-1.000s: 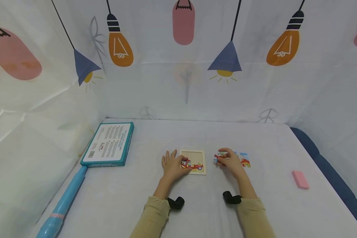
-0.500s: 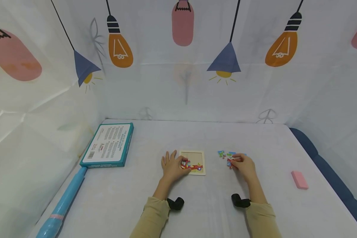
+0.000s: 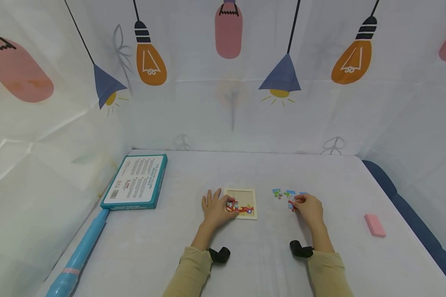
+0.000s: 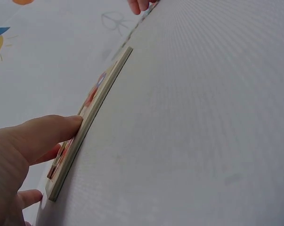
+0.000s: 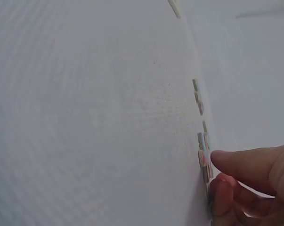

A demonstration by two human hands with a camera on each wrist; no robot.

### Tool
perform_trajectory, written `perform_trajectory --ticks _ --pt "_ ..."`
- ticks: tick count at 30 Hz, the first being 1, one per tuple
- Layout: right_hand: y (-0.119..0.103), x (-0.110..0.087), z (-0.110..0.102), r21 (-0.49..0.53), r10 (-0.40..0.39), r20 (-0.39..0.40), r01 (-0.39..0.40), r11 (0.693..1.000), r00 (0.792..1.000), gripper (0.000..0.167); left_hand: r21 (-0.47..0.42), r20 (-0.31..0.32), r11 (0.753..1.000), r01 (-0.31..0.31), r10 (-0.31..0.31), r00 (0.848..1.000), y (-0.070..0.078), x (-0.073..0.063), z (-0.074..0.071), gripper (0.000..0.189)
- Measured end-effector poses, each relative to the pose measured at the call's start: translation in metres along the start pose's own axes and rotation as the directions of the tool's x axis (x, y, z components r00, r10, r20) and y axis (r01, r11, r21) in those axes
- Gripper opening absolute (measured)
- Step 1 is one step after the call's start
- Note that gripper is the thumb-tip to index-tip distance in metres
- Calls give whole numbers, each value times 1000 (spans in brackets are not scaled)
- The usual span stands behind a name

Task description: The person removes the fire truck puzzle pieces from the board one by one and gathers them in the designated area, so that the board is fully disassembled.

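Note:
A small square wooden puzzle tray (image 3: 255, 204) lies on the white table, with red fire-truck pieces (image 3: 246, 209) along its lower part. My left hand (image 3: 214, 210) rests on the tray's left side. Its thumb (image 4: 54, 132) lies straight along the near rim and the other fingers spread out. To the right, my right hand (image 3: 311, 210) pinches a puzzle piece (image 3: 291, 205) between thumb and fingers, low at the tabletop. Just beyond it are loose pieces, one green and blue (image 3: 277, 193) and another mostly blue (image 3: 290, 193); the fingers partly hide others.
A teal-edged box (image 3: 134, 179) with a printed white face lies at the back left. Below it, a long blue inflated stick (image 3: 83, 247) runs along the left edge. A pink block (image 3: 375, 225) sits on the right. A dark blue seat (image 3: 405, 206) stands past the right edge.
My right hand has moved right with the puzzle piece, bringing it down beside the loose pieces and uncovering the green and blue one. My left hand has stayed on the tray.

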State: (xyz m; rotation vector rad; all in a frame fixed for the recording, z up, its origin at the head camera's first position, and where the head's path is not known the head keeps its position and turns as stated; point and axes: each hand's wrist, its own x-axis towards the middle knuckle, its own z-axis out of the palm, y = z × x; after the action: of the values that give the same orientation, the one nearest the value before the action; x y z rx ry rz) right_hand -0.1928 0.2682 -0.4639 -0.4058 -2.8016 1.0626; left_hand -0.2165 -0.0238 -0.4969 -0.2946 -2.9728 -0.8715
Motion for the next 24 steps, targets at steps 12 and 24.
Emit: perform_trajectory --ticks 12,24 --pt "-15 -1 2 41 -26 9 26 999 1000 24 -1 -8 1000 -25 25 1000 1 -1 0 49" --pt "-58 0 43 179 -55 110 34 983 992 22 9 -11 1000 -20 20 1000 0 -1 1 57"
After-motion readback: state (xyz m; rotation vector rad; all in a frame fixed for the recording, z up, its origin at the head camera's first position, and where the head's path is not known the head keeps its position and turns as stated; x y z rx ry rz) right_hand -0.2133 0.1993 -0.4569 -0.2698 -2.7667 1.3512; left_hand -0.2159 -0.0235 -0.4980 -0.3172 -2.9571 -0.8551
